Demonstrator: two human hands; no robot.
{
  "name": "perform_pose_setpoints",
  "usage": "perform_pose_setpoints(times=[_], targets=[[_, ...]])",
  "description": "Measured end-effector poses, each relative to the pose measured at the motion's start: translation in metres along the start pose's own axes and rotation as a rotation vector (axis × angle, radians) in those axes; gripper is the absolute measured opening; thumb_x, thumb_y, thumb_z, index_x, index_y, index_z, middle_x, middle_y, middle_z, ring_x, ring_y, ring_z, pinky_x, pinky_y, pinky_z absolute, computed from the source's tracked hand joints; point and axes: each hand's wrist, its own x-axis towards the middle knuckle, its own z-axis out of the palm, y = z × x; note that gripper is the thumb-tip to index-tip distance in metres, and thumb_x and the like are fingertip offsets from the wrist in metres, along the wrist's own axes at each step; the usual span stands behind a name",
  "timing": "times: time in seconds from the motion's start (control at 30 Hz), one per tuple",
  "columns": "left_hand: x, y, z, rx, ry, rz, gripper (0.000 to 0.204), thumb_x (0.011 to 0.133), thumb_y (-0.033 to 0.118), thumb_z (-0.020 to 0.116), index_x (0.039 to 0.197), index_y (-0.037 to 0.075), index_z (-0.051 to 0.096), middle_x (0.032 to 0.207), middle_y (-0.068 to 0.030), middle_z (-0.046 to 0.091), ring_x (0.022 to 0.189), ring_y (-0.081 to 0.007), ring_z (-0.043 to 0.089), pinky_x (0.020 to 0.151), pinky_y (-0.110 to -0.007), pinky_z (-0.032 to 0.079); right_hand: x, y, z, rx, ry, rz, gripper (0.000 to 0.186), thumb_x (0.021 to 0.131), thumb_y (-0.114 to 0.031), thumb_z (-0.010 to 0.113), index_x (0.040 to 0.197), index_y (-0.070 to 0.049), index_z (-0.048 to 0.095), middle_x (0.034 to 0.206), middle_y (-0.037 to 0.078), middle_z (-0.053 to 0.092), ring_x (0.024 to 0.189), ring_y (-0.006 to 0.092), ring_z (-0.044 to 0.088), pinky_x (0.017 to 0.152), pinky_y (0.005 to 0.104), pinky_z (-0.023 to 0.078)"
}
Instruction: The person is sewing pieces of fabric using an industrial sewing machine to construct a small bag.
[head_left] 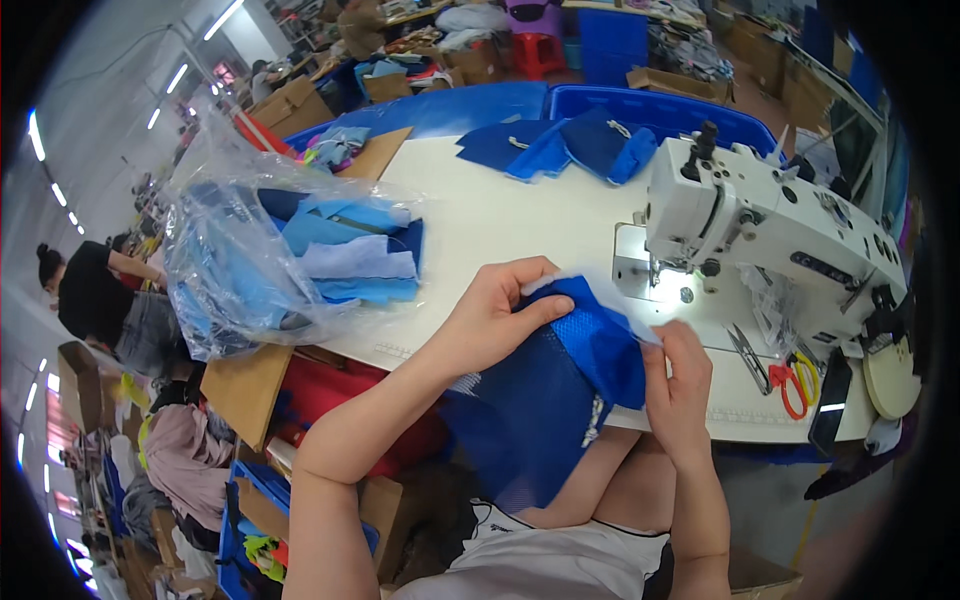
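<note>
A blue fabric piece (pixel 598 352) with a navy mesh panel (pixel 525 420) is stretched between my hands at the table's front edge, the mesh hanging over my lap. My left hand (pixel 508 310) pinches its upper left corner, thumb on top. Closed at the other end, my right hand (pixel 680 380) grips the edge where a thin whitish layer (pixel 612 295) runs along the top. A speckled white cord (pixel 594 420) dangles from the piece. Behind and to the right stands a white sewing machine (pixel 775 225), its lamp lit over the needle plate (pixel 632 265); the fabric is apart from the needle.
Clear plastic bag (pixel 215 250) with stacked blue cut pieces (pixel 355 250) lies at left. Two navy pieces with cords (pixel 560 145) lie at the back, before a blue bin (pixel 680 108). Tweezers (pixel 748 358), red-handled scissors (pixel 790 388) and a dark phone-like slab (pixel 830 405) sit at right.
</note>
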Motion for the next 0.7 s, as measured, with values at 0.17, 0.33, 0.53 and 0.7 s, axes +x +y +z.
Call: perform_pose_setpoints(times=[0.17,0.33,0.53,0.7], targets=[[0.014,0.003,0.006,0.417,0.159,0.073,0.01,0.091,0.006,0.071,0.097,-0.002,0.07,0.083,-0.0036,0.07,0.08,-0.0067,0.062,0.073,-0.024,0.05,-0.021,-0.018,0.015,0.233,-0.201,0.192,0.039,0.101,-0.018,0.059,0.069,-0.001,0.045,0.06,0.015,0.045,0.052,0.0322,0.046,0.051,0.0409,0.036],[0.027,-0.016,0.038,0.746,0.207,0.338,0.014,0.076,-0.002,0.07,0.088,0.004,0.071,0.086,-0.0125,0.066,0.081,-0.0302,0.067,0.07,-0.036,0.053,-0.015,-0.038,0.039,0.532,-0.232,0.32,0.044,0.104,-0.024,0.059,0.068,-0.001,0.049,0.057,0.007,0.045,0.05,0.0135,0.041,0.049,0.0349,0.034],[0.035,-0.023,0.033,0.721,0.229,0.45,0.014,0.072,-0.002,0.072,0.085,0.004,0.071,0.081,-0.0105,0.062,0.073,-0.0275,0.066,0.062,-0.034,0.052,-0.013,-0.028,0.05,1.064,0.015,0.731,0.04,0.108,-0.03,0.052,0.072,-0.011,0.054,0.067,-0.008,0.051,0.059,0.0002,0.04,0.052,0.0207,0.031],[0.029,-0.018,0.04,0.726,0.139,0.52,0.015,0.07,-0.002,0.074,0.083,0.004,0.069,0.08,-0.0083,0.061,0.072,-0.0272,0.065,0.061,-0.034,0.051,-0.014,-0.031,0.056,0.988,0.064,0.745,0.041,0.108,-0.03,0.052,0.072,-0.01,0.053,0.068,-0.008,0.049,0.062,0.0001,0.039,0.055,0.0206,0.031]])
